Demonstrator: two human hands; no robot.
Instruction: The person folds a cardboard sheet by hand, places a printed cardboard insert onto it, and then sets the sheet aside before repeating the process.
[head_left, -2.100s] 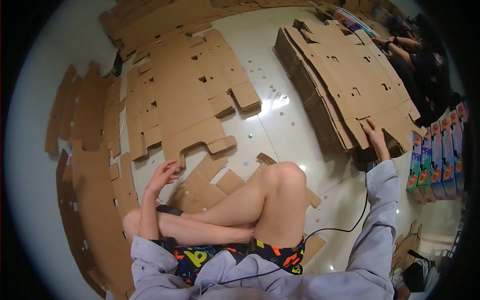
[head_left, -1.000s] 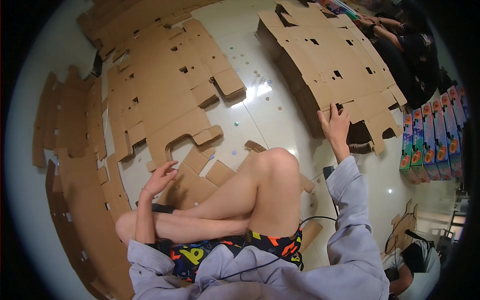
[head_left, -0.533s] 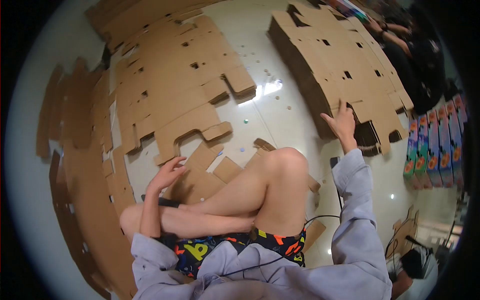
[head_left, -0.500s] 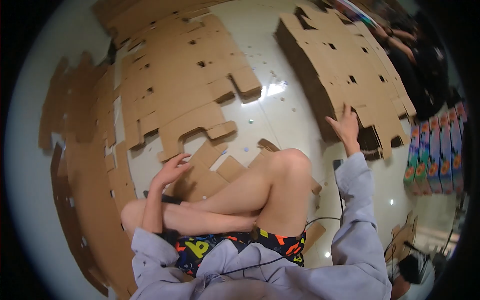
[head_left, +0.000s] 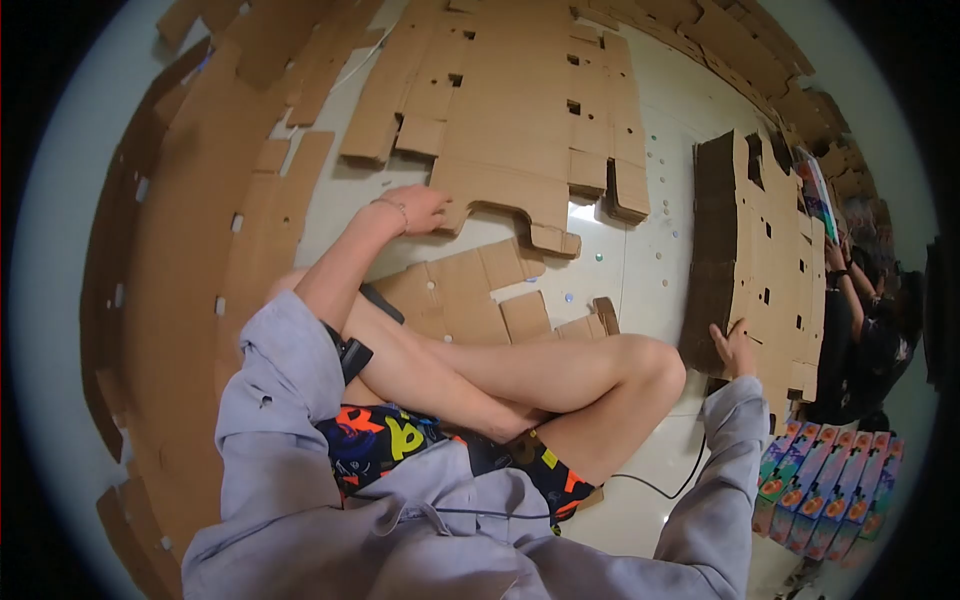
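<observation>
My left hand (head_left: 415,208) reaches forward to the near left corner of a stack of flat, die-cut brown cardboard (head_left: 510,120). Its fingers are stretched out and rest at the edge of the top sheet; I see no firm grip. On the right, my right hand (head_left: 737,350) lies on the near end of a second, taller cardboard stack (head_left: 775,270). Its thumb is spread away from the fingers, along the stack's side edge. Both stacks have square holes and notched edges.
Loose cardboard pieces (head_left: 455,300) lie before my crossed legs (head_left: 560,385). Large brown sheets (head_left: 190,270) cover the left floor. Colourful printed boxes (head_left: 825,485) stand at lower right, near another person (head_left: 875,340) in dark clothes. A black cable (head_left: 665,492) runs beside my knee.
My left hand has moved forward from above my lap to the edge of the left stack. My view has turned, so both stacks appear shifted right. My right hand stays at the right stack.
</observation>
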